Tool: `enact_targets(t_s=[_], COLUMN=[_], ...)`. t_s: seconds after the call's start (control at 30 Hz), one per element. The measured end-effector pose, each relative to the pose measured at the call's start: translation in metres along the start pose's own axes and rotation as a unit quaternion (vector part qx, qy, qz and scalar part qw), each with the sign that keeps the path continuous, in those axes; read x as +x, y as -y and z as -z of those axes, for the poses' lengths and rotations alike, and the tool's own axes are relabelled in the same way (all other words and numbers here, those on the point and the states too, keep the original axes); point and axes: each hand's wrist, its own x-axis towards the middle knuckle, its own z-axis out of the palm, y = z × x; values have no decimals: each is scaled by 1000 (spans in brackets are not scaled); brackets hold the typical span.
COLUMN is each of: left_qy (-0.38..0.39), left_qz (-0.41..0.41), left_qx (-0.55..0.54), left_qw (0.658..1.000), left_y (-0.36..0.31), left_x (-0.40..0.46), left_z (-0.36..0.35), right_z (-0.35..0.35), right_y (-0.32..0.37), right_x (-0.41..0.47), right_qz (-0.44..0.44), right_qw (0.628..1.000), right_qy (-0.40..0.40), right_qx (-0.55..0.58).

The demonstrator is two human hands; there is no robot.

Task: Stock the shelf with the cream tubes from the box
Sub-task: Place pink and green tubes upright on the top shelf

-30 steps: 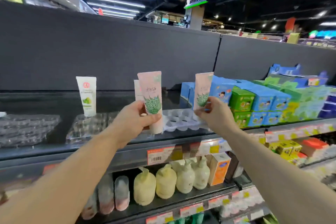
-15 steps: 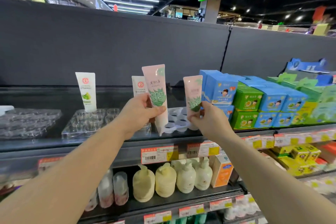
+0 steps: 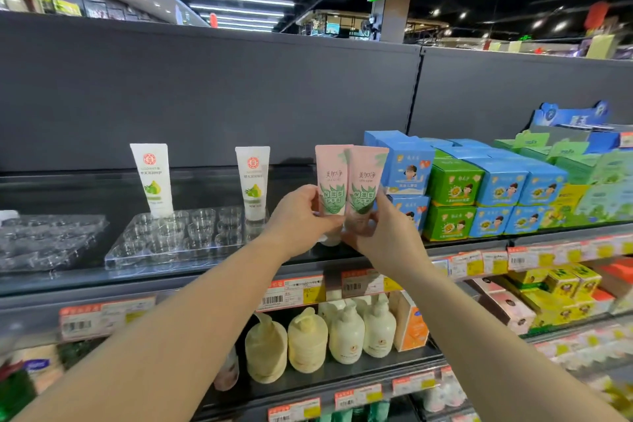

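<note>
Top shelf: each hand's grip pinches a pink tube beside blue boxes.

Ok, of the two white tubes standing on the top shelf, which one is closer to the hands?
The right-hand white tube, standing at the right edge of the clear tray, beside the left hand. The other white tube stands further left.

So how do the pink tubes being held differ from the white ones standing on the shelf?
The pink tubes are pale pink with green leaf art, side by side, one in each hand. The white tubes are white with a red seal and green fruit, unheld, standing apart in a clear tray. All stand cap down.
</note>
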Motion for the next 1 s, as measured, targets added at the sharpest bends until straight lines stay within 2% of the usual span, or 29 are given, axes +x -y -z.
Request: enact_targets(t_s=[0.27,0.5,0.7,1.0], left_qy=[28,6,3,3], left_qz=[13,19,29,41], left_qx=[25,47,66,31], left_qw=[999,999,997,999], left_y=[5,7,7,2], left_x=[-2,-5,-4,-6], left_z=[7,5,5,9], right_z=[-8,-7,-3,-5], right_y=[3,-1,0,-1], right_x=[-1,0,4,1], right_qz=[8,4,15,13], right_qw=[1000,998,998,998], right_qy=[-6,-20,-29,-16], right_qx=[18,63,52,58])
